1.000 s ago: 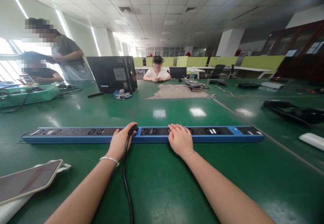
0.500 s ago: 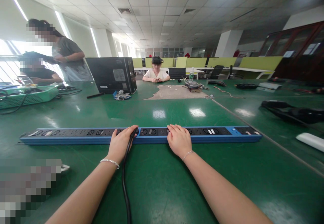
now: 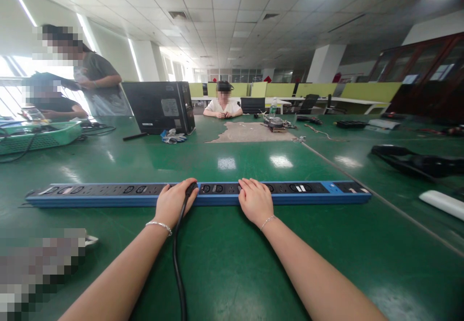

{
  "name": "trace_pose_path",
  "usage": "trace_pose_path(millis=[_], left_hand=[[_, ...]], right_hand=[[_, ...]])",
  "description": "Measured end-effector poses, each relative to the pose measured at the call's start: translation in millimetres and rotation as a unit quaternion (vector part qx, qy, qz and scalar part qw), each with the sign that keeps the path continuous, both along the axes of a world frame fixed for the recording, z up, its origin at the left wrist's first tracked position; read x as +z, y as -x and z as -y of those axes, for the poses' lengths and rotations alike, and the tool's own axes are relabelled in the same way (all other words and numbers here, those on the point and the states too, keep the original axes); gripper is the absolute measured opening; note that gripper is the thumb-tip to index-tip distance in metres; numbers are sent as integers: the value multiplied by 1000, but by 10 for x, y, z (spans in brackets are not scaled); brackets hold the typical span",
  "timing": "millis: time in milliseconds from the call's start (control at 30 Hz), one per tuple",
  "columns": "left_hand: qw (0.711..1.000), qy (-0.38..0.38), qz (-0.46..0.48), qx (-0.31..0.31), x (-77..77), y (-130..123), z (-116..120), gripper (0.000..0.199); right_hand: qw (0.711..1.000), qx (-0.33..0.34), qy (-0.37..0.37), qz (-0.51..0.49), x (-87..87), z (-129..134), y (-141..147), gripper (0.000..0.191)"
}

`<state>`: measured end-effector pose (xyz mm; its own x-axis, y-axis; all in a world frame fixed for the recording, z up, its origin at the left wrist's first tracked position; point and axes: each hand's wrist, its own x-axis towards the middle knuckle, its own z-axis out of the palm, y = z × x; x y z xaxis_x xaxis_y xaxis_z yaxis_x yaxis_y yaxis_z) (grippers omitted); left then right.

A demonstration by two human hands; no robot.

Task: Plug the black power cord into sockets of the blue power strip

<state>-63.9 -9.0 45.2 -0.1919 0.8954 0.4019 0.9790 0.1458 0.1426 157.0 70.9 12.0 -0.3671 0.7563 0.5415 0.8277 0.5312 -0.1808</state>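
A long blue power strip (image 3: 217, 199) with black sockets lies across the green table. My left hand (image 3: 174, 202) is closed round a black plug (image 3: 190, 187) at the strip's sockets, left of the middle; how deep the plug sits is hidden by the fingers. From the plug a thick black cable (image 3: 177, 258) runs down toward me, beside my left wrist. My right hand (image 3: 255, 201) rests on the strip right of the middle, its fingers pressed together over the far edge, steadying contact with the sockets' face.
Beyond the strip stand a black computer case (image 3: 157, 107) and a glove (image 3: 173, 136). A green basket (image 3: 54, 137) is at the left, a black object (image 3: 413, 161) and white bar (image 3: 444, 205) at the right. Three people are across the table.
The view has shifted slightly, so the strip appears a little further left. Both hands keep their places on the strip, the left still at the plug.
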Motion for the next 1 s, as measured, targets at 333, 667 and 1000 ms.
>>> trace_pose_path(millis=[333,667,1000], left_hand=[[1000,-24,7,-14,-198,87,-32,37],[997,-52,10,-47,-272,154,-45,36],[997,-65,5,-48,-310,149,-76,33]], right_hand=[[1000,-2,2,8,9,1,-4,38],[1000,-3,6,11,29,17,-4,39],[1000,-3,-1,7,12,6,-2,38]])
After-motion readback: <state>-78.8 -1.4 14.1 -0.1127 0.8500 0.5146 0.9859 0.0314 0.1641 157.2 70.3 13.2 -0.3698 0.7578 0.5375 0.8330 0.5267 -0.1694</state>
